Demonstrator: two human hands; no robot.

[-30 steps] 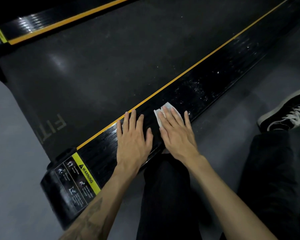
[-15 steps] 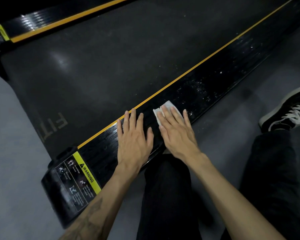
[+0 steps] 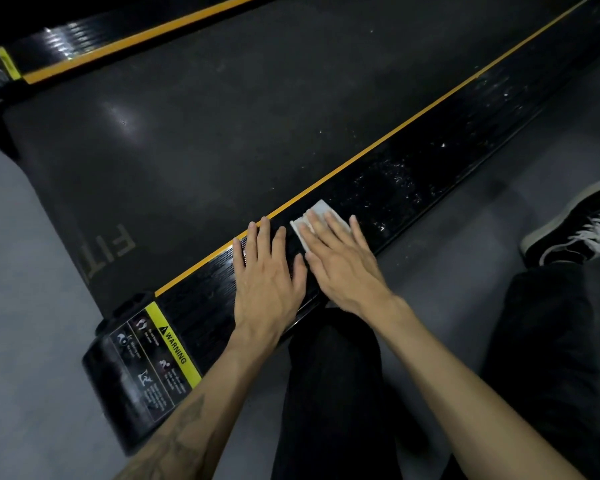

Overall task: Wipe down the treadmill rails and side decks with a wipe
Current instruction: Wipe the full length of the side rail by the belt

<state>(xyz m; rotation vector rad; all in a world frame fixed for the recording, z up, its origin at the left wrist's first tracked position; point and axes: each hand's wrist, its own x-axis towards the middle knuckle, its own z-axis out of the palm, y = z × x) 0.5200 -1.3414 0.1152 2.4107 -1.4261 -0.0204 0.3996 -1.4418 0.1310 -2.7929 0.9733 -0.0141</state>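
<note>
Nearest the camera, the person's legs in black trousers [image 3: 333,393] sit on the grey floor [image 3: 32,341], beside the near end of the glossy black side deck [image 3: 205,306] of the treadmill. A black shoe with white laces and a pale sole [image 3: 579,230] rests on the floor to the right of that deck. On the deck's near end cap is a yellow-and-black warning label with small pictograms [image 3: 156,362].

Just beyond the label, the left hand [image 3: 267,275] lies flat on the side deck, fingers straight and slightly spread, holding nothing; its fingertips reach the orange stripe [image 3: 361,154] along the deck's inner edge. Right next to it, farther along the deck, the right hand [image 3: 343,261] presses a small folded white wipe [image 3: 321,209] against the deck with straight, flat fingers; the wipe's far corner shows past the fingertips.

Farther up the same deck, white specks and smears [image 3: 395,178] dot the black surface. To the left of the deck stretches the dark grey running belt [image 3: 222,116], with faint lettering near its end. Beyond the belt lies the opposite black side deck with its own orange stripe [image 3: 84,39].
</note>
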